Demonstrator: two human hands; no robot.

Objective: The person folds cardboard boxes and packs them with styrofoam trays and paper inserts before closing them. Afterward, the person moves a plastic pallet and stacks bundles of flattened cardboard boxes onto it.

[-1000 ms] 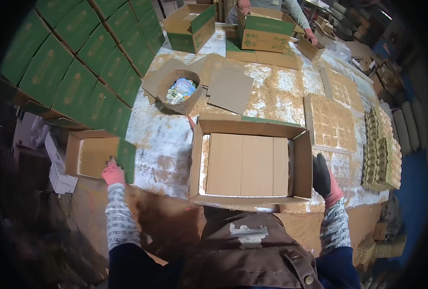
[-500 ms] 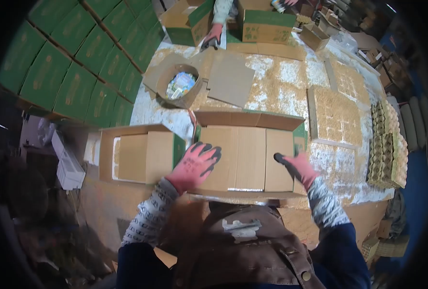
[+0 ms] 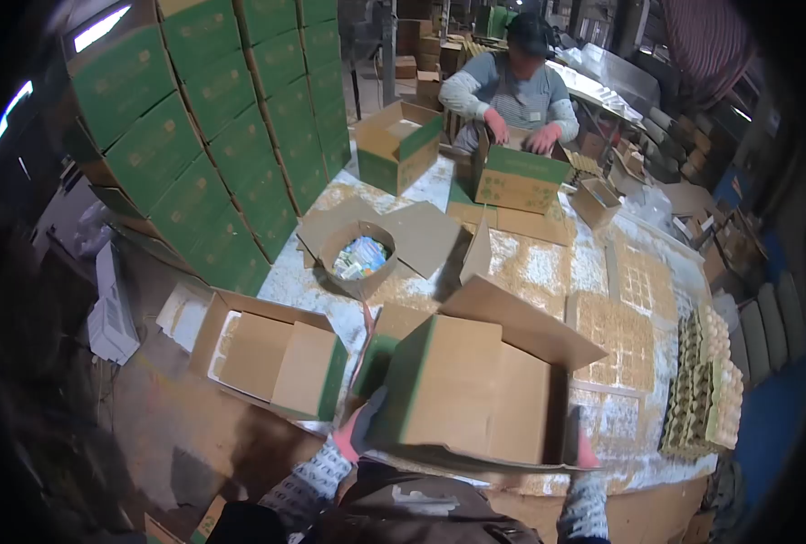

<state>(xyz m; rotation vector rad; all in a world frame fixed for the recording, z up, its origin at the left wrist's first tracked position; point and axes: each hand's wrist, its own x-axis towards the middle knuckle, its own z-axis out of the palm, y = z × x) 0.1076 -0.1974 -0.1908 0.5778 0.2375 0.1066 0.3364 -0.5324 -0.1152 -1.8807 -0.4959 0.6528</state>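
Between my gloved hands is an open cardboard box (image 3: pixel 462 381), green on its outer left side, tilted at the table's near edge. One flap stands up along its far side. My left hand (image 3: pixel 359 430), in a pink and dark glove, grips the lower left of the box. At the right end my right hand (image 3: pixel 586 449) holds the near corner, with its fingers mostly hidden. Left of my left hand lies another open cardboard box (image 3: pixel 280 358) with folded cardboard inside.
A round cardboard container (image 3: pixel 357 263) of small colourful packets stands on the table (image 3: pixel 403 295). Green boxes (image 3: pixel 212 136) are stacked at left. Egg trays (image 3: pixel 697 390) pile up at right, near patterned grain-covered slabs (image 3: pixel 611 331). Across the table a co-worker (image 3: pixel 516 91) handles a green box (image 3: pixel 521 177).
My hands were over the box as it lay flat; now they grip its sides and it is raised and tilted. My view has tipped up, bringing the co-worker into sight.
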